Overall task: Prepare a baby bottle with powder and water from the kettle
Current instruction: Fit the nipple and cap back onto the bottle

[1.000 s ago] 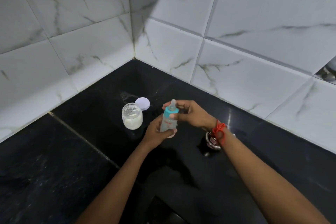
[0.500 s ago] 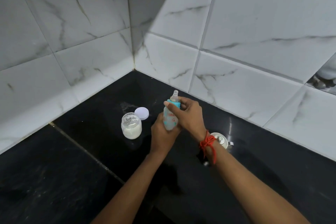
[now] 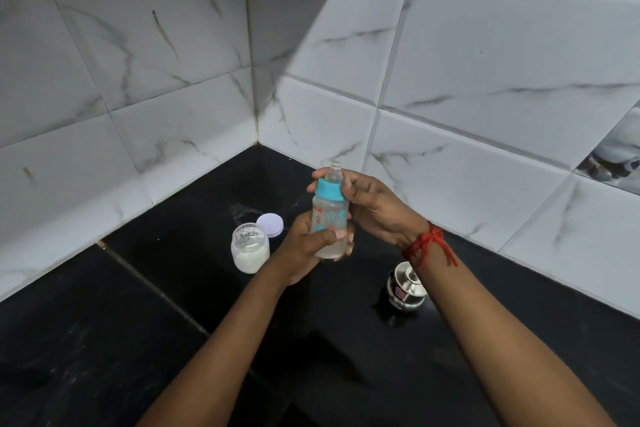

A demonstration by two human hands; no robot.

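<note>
Baby bottle (image 3: 329, 218) upright between left hand (image 3: 304, 246) and right hand (image 3: 374, 208)

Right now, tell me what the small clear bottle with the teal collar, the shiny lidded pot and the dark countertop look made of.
Small clear bottle with the teal collar: apparently translucent plastic, printed; the fingers show through it.
Shiny lidded pot: polished metal, probably steel, with mirror-like reflections.
Dark countertop: glossy black stone, perhaps granite; faint speckle, a visible seam.
</note>
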